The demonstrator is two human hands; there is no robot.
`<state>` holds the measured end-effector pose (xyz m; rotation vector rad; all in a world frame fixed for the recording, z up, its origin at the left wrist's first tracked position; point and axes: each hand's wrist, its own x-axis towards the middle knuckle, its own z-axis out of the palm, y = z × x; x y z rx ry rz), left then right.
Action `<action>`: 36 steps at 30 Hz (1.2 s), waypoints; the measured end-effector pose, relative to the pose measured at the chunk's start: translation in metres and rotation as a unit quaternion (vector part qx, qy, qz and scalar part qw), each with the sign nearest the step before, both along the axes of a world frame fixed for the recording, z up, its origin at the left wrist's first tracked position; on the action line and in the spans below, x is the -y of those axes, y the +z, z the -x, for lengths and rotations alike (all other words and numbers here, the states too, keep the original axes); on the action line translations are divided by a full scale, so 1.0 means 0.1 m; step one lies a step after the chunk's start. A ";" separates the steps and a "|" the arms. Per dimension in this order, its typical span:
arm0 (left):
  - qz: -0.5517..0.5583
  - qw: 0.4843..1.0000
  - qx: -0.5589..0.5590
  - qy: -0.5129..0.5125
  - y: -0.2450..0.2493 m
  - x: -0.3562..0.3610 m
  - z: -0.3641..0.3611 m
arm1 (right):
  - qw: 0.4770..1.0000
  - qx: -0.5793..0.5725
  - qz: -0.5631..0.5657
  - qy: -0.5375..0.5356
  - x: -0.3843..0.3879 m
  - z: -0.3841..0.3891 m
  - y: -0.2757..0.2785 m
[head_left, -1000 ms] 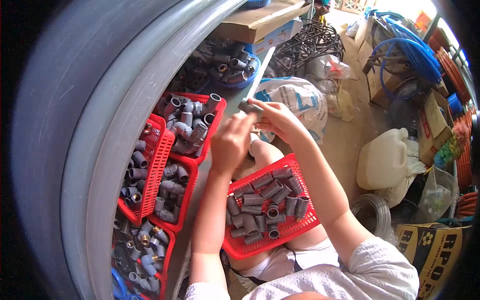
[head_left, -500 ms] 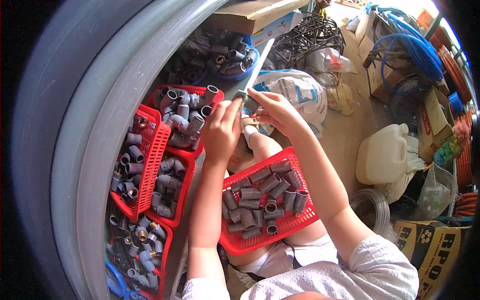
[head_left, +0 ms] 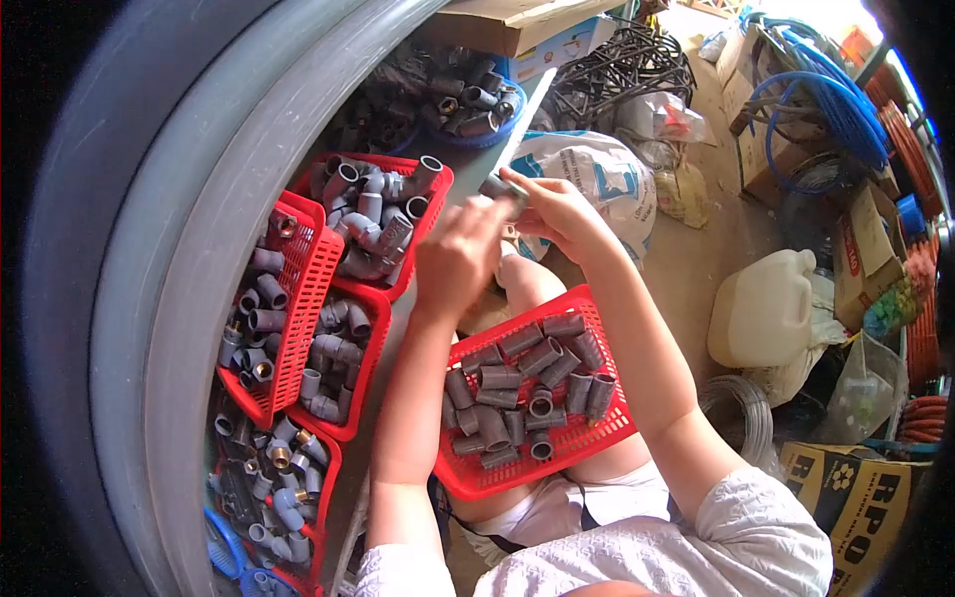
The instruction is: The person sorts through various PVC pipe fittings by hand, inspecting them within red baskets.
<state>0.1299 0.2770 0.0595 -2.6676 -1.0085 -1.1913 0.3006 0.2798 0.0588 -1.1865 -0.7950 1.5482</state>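
Observation:
Both hands meet above the lap around a short grey pipe fitting [head_left: 504,189]. My right hand [head_left: 560,214] grips it with thumb and fingers from the right side. On the fitting's left side is my left hand [head_left: 461,254], its fingers bent and blurred by motion; whether they grip or only touch it is unclear. A red basket [head_left: 477,486] rests tilted on the lap below the forearms, with several dark grey fittings in it.
At the left stand red baskets [head_left: 435,189] of grey and brass-ended fittings, and a blue basket [head_left: 519,111] behind. A white sack [head_left: 597,189] lies ahead. To the right are a plastic jerrycan [head_left: 761,308], coiled wire [head_left: 748,418] and a carton [head_left: 856,507].
The hands and the fitting have shifted slightly right. My left hand has turned, with its fingers now more bent. The view has moved a little.

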 end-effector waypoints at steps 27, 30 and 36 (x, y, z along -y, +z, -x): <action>0.022 0.997 0.060 0.051 -0.06 -0.10 -0.08 | 0.998 -0.055 0.004 -0.021 -0.03 -0.07 -0.07; -0.007 1.000 0.019 -0.009 -0.11 -0.04 -0.05 | 0.993 -0.116 -0.032 -0.015 -0.03 -0.05 -0.11; 0.019 0.997 0.043 0.053 -0.14 -0.15 -0.01 | 0.998 -0.010 -0.013 -0.055 -0.02 -0.04 -0.11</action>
